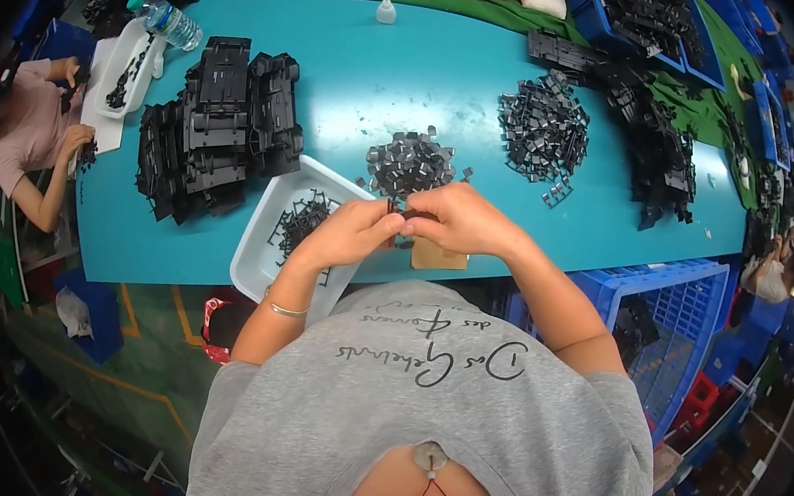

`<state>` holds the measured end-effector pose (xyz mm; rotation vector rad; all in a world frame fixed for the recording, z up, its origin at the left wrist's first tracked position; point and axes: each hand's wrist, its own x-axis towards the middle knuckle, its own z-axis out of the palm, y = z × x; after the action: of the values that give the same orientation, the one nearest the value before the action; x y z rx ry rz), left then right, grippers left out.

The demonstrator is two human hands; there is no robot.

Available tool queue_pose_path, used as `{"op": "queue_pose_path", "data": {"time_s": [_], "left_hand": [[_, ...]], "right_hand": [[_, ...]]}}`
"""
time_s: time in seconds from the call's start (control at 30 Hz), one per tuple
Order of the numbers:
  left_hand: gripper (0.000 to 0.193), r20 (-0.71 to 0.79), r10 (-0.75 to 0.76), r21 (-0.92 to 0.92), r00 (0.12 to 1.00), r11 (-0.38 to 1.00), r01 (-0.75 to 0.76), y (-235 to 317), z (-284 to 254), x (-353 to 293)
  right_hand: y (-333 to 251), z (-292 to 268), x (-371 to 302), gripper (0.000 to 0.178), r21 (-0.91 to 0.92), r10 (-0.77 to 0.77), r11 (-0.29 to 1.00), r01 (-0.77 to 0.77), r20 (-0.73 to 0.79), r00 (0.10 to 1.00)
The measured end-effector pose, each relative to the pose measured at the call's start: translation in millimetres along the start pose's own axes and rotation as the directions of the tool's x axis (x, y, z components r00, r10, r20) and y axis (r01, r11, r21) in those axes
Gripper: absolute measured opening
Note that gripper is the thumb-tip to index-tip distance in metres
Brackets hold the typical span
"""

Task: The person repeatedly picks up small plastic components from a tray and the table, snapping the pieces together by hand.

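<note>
Near the table's front edge my left hand [349,232] and my right hand [460,218] meet fingertip to fingertip. Both are closed in a pinch around a small black plastic part [410,215], mostly hidden by the fingers. Just beyond them lies a pile of small dark, shiny pieces [412,161]. A white plastic tray [251,255] stands beside and partly under my left forearm, with thin black frame-like parts [300,223] in it. A brown cardboard piece [438,257] rests at the table edge below my right hand.
Stacked black plastic mouldings [222,126] stand at left, others [655,149] at right. Another heap of small black parts [542,126] lies right of centre. A small dropper bottle [387,8] stands at the back. A blue crate [668,312] is at right; a co-worker [35,137] sits at left.
</note>
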<state>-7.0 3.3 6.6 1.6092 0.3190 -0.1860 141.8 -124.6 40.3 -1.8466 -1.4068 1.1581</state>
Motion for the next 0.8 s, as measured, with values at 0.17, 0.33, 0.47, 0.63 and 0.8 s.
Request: {"op": "queue_pose_path", "data": {"time_s": [0.17,0.33,0.47,0.63,0.8], "left_hand": [[0.030,0.124,-0.068,0.165,0.990,0.985,0.047,-0.1,7.3,4.1],[0.030,0.070,-0.104,-0.116,0.992,0.987,0.112,9.7,12.9,0.8],[0.028,-0.081,-0.073,-0.640,0.994,0.768,0.004,24.6,27.2,-3.8],[0.028,-0.100,-0.002,-0.918,0.995,0.386,-0.091,33.3,33.1,-7.8],[0.033,-0.186,0.226,-0.961,0.956,0.161,-0.225,15.7,-4.5,-8.7]], "right_hand": [[-1.1,-5.5,0.8,0.025,-0.170,-0.089,0.978,0.123,0.197,0.976],[1.9,-9.8,-1.8,0.022,0.113,-0.188,0.978,0.174,0.135,0.973],[7.8,9.5,-4.1,0.020,0.780,-0.165,0.614,0.125,-0.029,0.986],[9.3,36.1,-3.4,0.017,0.970,-0.102,0.068,0.233,-0.226,0.969],[34.2,21.3,-3.8,0.023,0.934,-0.059,-0.151,0.323,-0.335,0.940]]}}
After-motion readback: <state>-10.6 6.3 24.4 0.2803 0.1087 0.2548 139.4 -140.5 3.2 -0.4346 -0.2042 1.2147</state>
